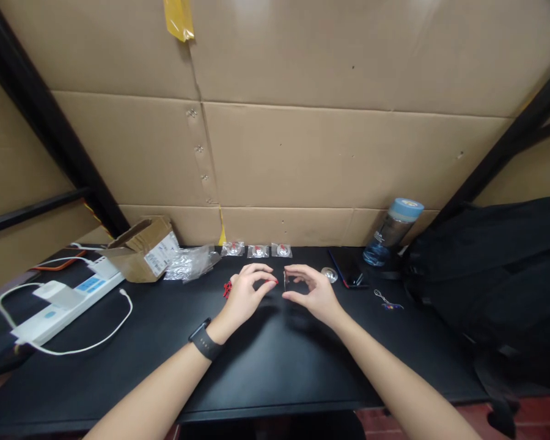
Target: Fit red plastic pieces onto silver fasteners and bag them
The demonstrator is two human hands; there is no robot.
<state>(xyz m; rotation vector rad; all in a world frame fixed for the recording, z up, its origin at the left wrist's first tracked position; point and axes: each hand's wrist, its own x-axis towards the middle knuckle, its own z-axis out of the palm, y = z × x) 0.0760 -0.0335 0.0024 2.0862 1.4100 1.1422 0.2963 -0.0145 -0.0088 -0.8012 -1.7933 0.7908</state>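
Red piece (pixel 276 282), pinched in the left hand (pixel 248 288) by nearly meeting fingertips, might drop onto the table (pixel 275 366) if they loosen, while the right hand (pixel 318 296), spread wider, holds a thin disc (pixel 285 282) just beside it.

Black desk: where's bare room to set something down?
Bare: between the white cable and smartwatch; between the left forearm and right forearm; between the right forearm, keychain and backpack. Crowded: far left, around the power strip and cardboard box; far right, around the phone and water bottle.
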